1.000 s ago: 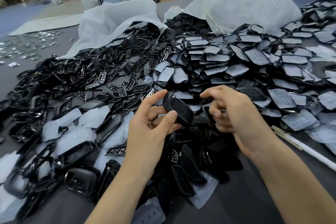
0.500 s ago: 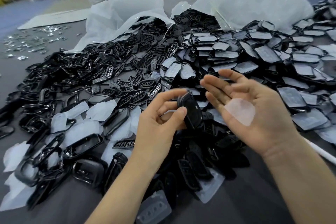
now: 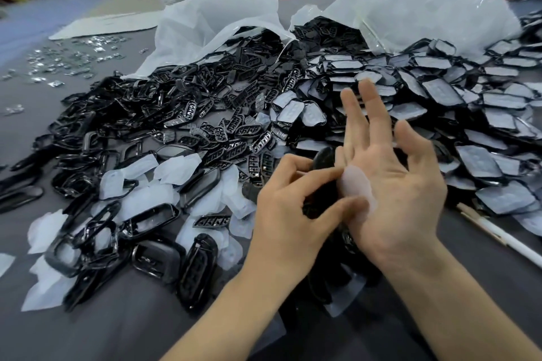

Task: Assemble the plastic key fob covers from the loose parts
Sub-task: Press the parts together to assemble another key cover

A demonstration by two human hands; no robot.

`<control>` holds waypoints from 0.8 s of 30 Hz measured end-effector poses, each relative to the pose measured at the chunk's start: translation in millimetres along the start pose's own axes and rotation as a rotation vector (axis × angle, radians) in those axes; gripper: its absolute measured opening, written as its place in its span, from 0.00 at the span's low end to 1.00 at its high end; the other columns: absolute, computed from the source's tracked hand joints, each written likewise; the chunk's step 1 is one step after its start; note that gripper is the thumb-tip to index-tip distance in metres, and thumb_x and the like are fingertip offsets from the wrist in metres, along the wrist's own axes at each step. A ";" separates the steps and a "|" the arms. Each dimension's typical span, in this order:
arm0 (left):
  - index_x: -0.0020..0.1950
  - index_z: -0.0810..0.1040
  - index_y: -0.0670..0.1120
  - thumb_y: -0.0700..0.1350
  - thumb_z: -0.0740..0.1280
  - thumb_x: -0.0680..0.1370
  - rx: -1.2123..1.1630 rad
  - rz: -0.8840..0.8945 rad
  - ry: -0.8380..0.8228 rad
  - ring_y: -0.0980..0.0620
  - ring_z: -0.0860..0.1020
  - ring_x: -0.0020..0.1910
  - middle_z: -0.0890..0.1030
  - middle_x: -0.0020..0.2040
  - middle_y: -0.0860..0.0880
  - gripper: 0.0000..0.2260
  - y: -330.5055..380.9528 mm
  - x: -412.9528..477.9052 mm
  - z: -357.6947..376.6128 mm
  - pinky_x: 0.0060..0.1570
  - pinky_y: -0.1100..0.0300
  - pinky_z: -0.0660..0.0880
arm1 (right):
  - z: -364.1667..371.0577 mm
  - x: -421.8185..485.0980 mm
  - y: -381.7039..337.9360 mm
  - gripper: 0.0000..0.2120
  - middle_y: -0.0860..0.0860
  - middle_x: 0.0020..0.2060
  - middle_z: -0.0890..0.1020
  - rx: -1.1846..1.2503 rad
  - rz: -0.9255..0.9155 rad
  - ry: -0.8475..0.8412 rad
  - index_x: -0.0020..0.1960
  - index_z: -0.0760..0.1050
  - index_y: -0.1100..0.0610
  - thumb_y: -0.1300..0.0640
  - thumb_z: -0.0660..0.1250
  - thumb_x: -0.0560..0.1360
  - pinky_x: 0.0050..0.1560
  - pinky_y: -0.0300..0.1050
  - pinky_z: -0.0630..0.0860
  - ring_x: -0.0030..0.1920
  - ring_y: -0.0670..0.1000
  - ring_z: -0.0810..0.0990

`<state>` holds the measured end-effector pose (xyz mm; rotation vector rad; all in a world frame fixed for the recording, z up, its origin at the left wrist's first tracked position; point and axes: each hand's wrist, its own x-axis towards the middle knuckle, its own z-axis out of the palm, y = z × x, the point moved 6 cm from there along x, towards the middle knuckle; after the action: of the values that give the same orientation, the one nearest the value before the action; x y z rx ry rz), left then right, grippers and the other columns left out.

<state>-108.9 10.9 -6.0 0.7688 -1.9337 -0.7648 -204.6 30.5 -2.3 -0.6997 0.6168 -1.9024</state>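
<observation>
- Grips a black shell (image 3: 322,160) in the left hand (image 3: 287,214), with the fingers (image 3: 313,179) curled round it.
- Holds the shell up over the tabletop (image 3: 117,331), right against the side of the right hand (image 3: 404,202).
- Shows the right hand flat and palm up, fingers (image 3: 372,114) straight and spread, gripping nothing.
- Carries a soft clear pad (image 3: 356,184) on the right palm.
- Touches the pad with the left thumb and first finger.
- Behind the hands, on the left: a big heap of black frames (image 3: 132,114).
- In the middle of the heap: small black button pieces (image 3: 234,132).
- On the right: lots of grey-backed covers (image 3: 469,114), lying on top of each other.
- At the front left: more clear pads (image 3: 140,202) mixed in with black frames.
- At the back: a white bag (image 3: 211,23) and a clear bag (image 3: 425,3), both open over the heaps.
- Near the covers on the right: a white stick (image 3: 504,240) on the tabletop.
- Far off on the left: shiny silver bits (image 3: 73,53), well apart from the heap.
</observation>
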 end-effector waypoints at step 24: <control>0.42 0.82 0.48 0.41 0.72 0.74 -0.325 -0.216 0.075 0.61 0.75 0.38 0.77 0.40 0.53 0.03 -22.6 8.3 -18.3 0.40 0.71 0.68 | -18.7 -1.5 -11.7 0.06 0.56 0.29 0.80 -0.899 0.034 -0.044 0.40 0.82 0.60 0.58 0.74 0.67 0.31 0.35 0.71 0.29 0.46 0.74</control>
<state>-91.3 -13.0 -11.4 0.7977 -1.6209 -1.1326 -224.4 38.7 -7.9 -1.2646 1.4702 -1.5160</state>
